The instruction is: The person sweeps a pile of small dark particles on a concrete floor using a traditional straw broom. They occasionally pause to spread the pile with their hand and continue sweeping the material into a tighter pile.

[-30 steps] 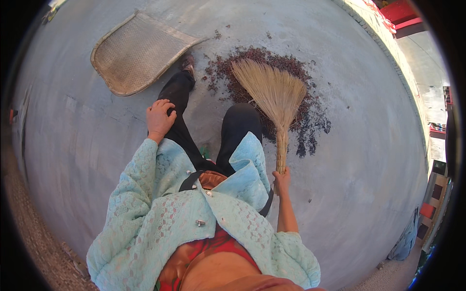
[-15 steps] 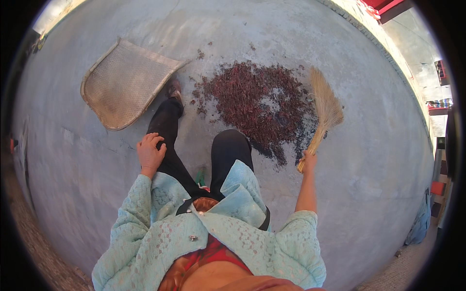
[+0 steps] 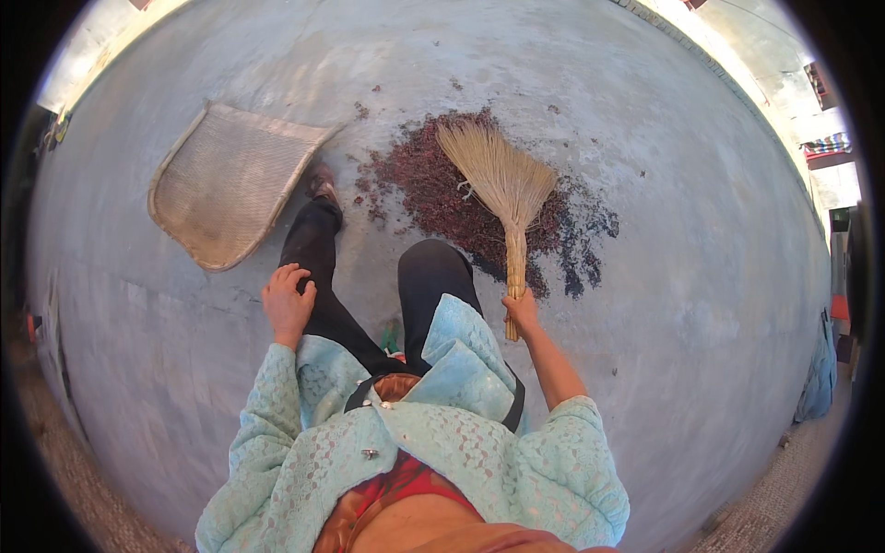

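Note:
My right hand (image 3: 521, 313) grips the bound handle of a straw broom (image 3: 502, 175). The broom's fanned bristles lie over a heap of dark reddish-brown dried plant bits (image 3: 424, 175) on the concrete floor, hiding part of it. Small black grains (image 3: 585, 240) are scattered along the heap's right side. My left hand (image 3: 288, 304) rests on my left leg with its fingers spread and nothing in it. Ahead of that hand, a woven winnowing basket (image 3: 226, 184) lies on the floor, beside my left shoe (image 3: 323, 182).
Grey concrete (image 3: 701, 276) surrounds the heap. A low ledge (image 3: 719, 74) runs along the far right. Blue cloth (image 3: 818, 373) hangs at the right edge. Several stray plant bits (image 3: 359, 111) lie between the basket and the heap.
The broom has swung left from the heap's right edge to over its middle, with my right hand moving left too. More black grains show on the right. My left hand stays on my leg.

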